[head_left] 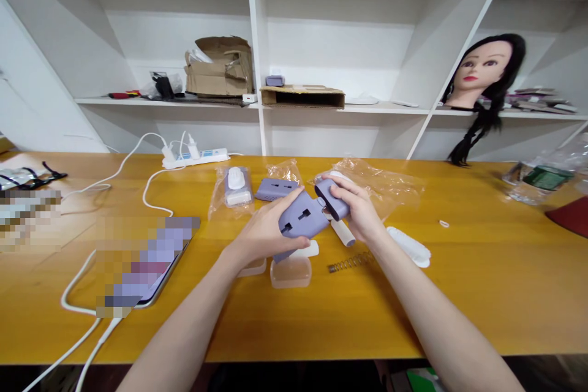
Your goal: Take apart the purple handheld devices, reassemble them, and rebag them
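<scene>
My left hand (pixel 264 228) grips a purple plastic housing (pixel 304 220) with dark T-shaped slots, tilted above the table. In my right hand (pixel 361 205) is a smaller purple cap-like piece (pixel 334 197), its dark hollow side turned toward the housing. The two pieces are close together; whether they touch I cannot tell. Under my hands lie a white cylinder (pixel 343 233), a metal spring (pixel 349 262) and a translucent box (pixel 291 272). A white oval tray-like part (pixel 408 246) rests beside my right forearm. Another slotted purple housing (pixel 277 188) lies behind my left hand.
A bagged purple and white item (pixel 237 187) and crumpled clear plastic (pixel 381 180) lie farther back. On the left are a phone (pixel 158 263) with its cable and a power strip (pixel 196 158). A bottle (pixel 546 177) and a small white loop (pixel 443 223) are on the right. Shelves hold cardboard boxes (pixel 218 76) and a mannequin head (pixel 482 70).
</scene>
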Motion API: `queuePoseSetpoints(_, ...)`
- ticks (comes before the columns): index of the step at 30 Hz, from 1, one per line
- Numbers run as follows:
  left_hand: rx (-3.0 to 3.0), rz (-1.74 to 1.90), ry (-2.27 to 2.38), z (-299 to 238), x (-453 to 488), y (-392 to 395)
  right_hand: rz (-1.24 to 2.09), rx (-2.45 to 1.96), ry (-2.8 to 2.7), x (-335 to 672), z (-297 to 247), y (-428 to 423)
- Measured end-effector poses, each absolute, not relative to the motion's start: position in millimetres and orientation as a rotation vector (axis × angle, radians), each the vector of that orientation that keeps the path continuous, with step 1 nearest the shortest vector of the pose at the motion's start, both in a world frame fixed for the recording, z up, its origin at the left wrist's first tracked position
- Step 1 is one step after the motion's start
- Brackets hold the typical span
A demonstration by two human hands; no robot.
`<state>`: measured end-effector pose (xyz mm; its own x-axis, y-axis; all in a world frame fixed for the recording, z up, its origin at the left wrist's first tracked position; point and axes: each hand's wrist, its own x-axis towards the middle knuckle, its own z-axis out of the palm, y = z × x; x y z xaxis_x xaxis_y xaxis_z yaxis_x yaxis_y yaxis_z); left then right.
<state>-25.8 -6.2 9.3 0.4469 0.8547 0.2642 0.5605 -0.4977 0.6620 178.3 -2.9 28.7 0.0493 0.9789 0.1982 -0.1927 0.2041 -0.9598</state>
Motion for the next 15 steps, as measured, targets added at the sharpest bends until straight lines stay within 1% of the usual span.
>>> queuePoseSetpoints(5, 2.232, 0.826, 1.143, 6.8, -25.7, -5.0, 1.053, -0.936, -1.212, 177.3, 29.0, -3.3)
queuePoseSetpoints(12, 2.244, 0.819, 1.114, 5.5, -28.2, -0.9, 1.147, -0.933, -1.250, 179.3, 27.5, -3.4)
queuePoseSetpoints(15, 2.240, 0.790, 1.122, 5.0, -28.1, -0.8, 1.091, -0.926, -1.315, 178.5, 24.0, -1.4)
